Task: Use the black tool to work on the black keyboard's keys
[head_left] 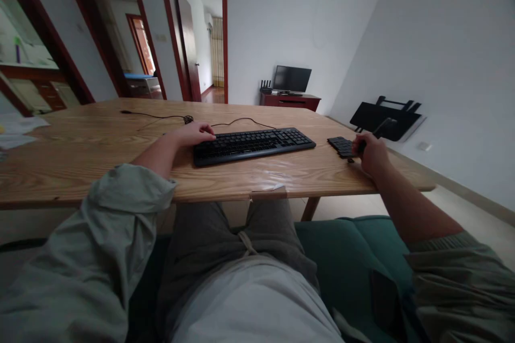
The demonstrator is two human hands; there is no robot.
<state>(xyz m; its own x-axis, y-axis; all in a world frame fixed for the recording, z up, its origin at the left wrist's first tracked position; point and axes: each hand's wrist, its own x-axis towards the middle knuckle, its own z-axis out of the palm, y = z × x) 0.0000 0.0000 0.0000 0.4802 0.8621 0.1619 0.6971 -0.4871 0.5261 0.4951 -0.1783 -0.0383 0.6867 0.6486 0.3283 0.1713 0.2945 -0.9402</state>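
Observation:
A black keyboard [253, 144] lies on the wooden table [100, 150] in front of me. My left hand [193, 133] rests palm down on the keyboard's left end, fingers loosely curled. My right hand [372, 153] is closed around a thin dark tool [382, 128] that sticks up and away from it. Just left of that hand lies a small black pile of loose keycaps [341, 146] near the table's right edge; the hand touches or nearly touches it.
The keyboard's black cable [161, 116] runs across the table's far side. Papers [16, 131] lie at the far left. A folded black table [386, 118] leans on the right wall. A TV [292, 79] stands on a red cabinet. I sit on a green sofa [354, 257].

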